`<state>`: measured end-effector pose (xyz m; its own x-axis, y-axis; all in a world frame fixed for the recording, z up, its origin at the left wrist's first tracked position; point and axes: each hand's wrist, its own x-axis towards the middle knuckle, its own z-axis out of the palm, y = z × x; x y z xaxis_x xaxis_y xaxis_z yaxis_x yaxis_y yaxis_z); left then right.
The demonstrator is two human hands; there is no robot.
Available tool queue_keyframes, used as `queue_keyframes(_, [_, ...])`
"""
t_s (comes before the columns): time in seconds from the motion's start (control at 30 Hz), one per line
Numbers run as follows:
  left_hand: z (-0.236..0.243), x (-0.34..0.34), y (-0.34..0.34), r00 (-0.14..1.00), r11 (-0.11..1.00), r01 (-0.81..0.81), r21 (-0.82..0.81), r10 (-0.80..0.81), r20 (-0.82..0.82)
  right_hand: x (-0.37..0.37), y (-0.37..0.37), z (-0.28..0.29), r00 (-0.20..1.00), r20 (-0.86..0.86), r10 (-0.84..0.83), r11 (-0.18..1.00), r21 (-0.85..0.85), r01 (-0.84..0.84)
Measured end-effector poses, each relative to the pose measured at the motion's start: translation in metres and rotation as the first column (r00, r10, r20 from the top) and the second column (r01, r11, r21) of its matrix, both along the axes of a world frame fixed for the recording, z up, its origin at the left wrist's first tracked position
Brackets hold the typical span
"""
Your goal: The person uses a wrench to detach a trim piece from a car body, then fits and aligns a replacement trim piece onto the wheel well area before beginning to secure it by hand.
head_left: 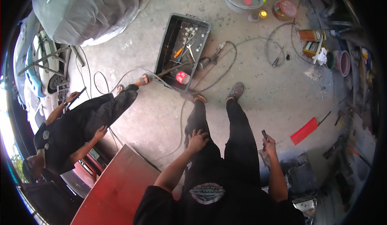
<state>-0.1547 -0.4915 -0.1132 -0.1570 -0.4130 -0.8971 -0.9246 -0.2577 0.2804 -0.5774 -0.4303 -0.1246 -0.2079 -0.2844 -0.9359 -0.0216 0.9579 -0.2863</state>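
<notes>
My left hand (197,139) rests on my left thigh, fingers spread, holding nothing visible. My right hand (269,143) grips a short dark tool (264,135), its exact kind unclear, beside my right thigh. Beyond my feet is a black plastic crate (168,27) containing small pale pieces, an orange-handled tool (177,53), pliers-like tools (191,52), a long bar and a red-and-white can (182,77). A grey hose (236,63) with a metal fitting loops beside the crate. On the floor to the right lies a red blade-like piece (303,131) with a dark rod.
A co-worker (68,136) in dark clothes is at left, near a covered car (92,7). A red panel (113,188) sits at lower left. Buckets (238,3), cans and boxes (310,49) line the back and right; hoses (96,77) cross the floor.
</notes>
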Motion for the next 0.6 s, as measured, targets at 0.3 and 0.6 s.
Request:
queue_keyframes(0.3, [0.002,-0.002,0.002,0.967,0.996,-0.044,-0.075,0.024,-0.255,0.017,0.050,-0.004,0.975,-0.023,-0.223,0.975,0.021,0.223])
queue_keyframes(0.6, [-0.034,0.078,0.005,0.923,0.992,0.089,-0.089,-0.116,-0.367,0.110,0.161,0.013,0.998,0.016,-0.063,0.993,-0.098,0.064])
